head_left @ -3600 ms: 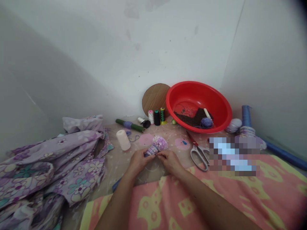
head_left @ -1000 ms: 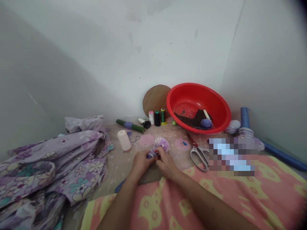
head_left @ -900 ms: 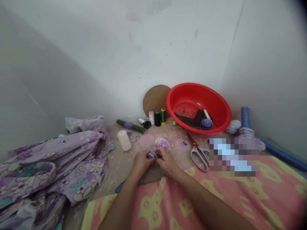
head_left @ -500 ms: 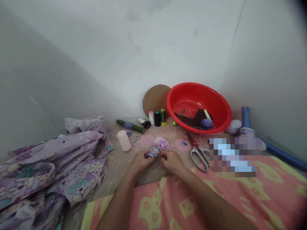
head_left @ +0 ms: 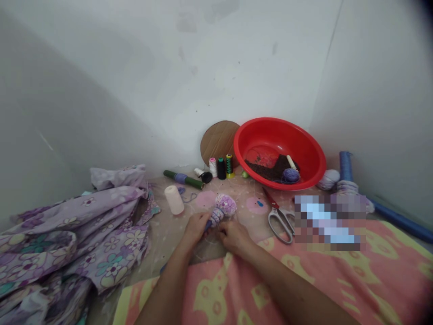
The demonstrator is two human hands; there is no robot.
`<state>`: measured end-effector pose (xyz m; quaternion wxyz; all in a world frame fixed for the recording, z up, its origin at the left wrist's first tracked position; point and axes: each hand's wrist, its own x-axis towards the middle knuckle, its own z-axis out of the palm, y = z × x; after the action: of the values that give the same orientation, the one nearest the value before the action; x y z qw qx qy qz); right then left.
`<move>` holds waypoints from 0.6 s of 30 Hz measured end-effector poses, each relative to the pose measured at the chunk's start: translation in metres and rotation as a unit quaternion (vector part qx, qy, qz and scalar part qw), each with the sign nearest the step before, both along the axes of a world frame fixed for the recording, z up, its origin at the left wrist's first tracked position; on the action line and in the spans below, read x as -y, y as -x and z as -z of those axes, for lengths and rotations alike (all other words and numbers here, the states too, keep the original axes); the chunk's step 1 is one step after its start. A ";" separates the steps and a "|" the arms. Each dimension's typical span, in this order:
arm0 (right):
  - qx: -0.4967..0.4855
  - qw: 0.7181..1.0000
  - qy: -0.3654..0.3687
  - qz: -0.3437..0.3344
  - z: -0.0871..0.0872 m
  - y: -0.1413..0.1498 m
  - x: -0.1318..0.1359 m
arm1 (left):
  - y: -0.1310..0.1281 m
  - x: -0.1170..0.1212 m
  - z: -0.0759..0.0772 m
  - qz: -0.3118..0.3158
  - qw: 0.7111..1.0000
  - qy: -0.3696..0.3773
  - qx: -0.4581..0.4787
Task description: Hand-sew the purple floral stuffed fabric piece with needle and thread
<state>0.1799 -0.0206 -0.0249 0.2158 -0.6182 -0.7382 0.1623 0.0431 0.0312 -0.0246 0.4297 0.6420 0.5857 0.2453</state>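
Note:
My left hand (head_left: 196,229) is closed round the blue handle of a stick with a padded, flowered-cloth head (head_left: 225,205). Striped yarn or cord is wound round its neck (head_left: 217,216), just beyond my left fingers. My right hand (head_left: 235,236) is beside the neck, slightly below it, with thumb and fingers pinched. Anything between those fingertips is too fine to make out. Left of the padded head stands a white cone of thread (head_left: 174,200). Scissors (head_left: 279,219) with white handles and red blades lie to the right of my right hand.
A red basin (head_left: 318,158) holding dark material and purple yarn leans at the back. Thread spools (head_left: 221,169) stand beside a cardboard disc (head_left: 216,140). Flowered cloth (head_left: 111,243) is heaped at left. A pink-yellow cloth (head_left: 216,289) lies in front. Blue rods (head_left: 402,221) are at right.
My right hand has shifted slightly left and down, under the wound neck. The stick has turned a little, showing more of its blue handle, and my left hand has moved slightly left.

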 end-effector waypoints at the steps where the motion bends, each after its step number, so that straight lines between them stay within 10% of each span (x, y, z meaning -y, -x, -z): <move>1: 0.005 1.000 -0.003 -0.001 0.000 0.000 0.000 | 0.000 0.000 0.000 0.001 1.000 0.000 -0.002; 12: 0.066 0.997 -0.036 -0.017 -0.004 -0.001 0.002 | 0.000 -0.002 0.004 0.006 0.980 -0.113 -0.166; 18: 0.089 0.974 -0.142 0.150 -0.029 -0.044 -0.007 | 0.000 0.001 0.003 0.001 0.984 -0.093 -0.150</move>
<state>0.2238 -0.0141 0.0038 0.2568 -0.6966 -0.6691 -0.0342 0.0432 0.0306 -0.0276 0.2754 0.7091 0.6178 0.1991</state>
